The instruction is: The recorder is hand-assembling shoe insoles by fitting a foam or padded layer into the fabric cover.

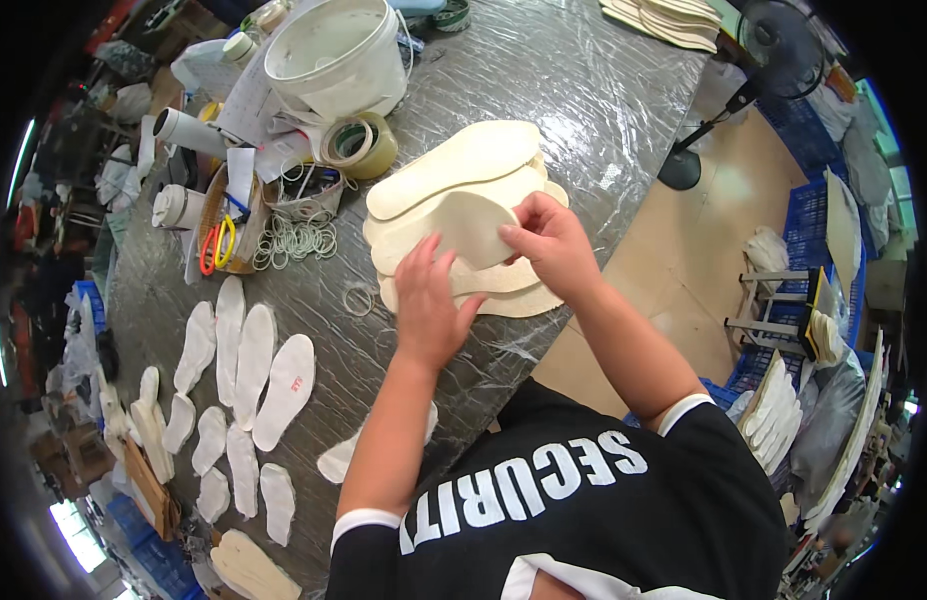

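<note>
Cream shoe insoles (454,170) lie in an overlapping stack in front of me on the plastic-covered table. My right hand (554,245) pinches the edge of one insole (472,225) between thumb and fingers, and that end is bent up off the stack. On the near left side of the same insole rests my left hand (431,305), its fingers spread and thumb held apart. The fingertips touch the insole, and part of it is hidden beneath them. A loose rubber band (360,301) lies left of the stack.
Several white insoles (254,365) are laid out at the left. Farther back stand a white bucket (334,60), tape rolls (359,145), rubber bands (299,238) and scissors (224,243). More insoles (669,20) sit at the far right edge; a black fan (779,50) stands beyond.
</note>
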`<action>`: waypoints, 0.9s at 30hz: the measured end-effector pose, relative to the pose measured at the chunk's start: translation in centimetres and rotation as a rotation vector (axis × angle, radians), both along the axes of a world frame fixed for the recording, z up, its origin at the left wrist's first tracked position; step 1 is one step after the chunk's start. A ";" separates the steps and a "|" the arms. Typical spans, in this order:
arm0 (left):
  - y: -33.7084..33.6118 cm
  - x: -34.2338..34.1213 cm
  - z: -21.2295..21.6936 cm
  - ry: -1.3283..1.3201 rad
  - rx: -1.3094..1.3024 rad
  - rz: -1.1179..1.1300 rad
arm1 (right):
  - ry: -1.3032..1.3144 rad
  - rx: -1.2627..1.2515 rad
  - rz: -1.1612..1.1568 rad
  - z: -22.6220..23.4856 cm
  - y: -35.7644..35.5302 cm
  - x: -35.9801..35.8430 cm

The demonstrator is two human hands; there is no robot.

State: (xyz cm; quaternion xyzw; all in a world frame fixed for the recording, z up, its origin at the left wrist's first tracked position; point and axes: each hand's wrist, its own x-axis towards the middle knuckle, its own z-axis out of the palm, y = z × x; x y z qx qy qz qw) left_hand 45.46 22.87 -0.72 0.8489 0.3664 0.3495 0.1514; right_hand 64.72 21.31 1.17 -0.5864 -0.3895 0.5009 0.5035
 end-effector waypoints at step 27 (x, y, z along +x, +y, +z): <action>-13.5 -18.9 8.3 0.559 -0.572 0.263 | 0.493 -0.264 0.331 -1.7 -11.5 -17.0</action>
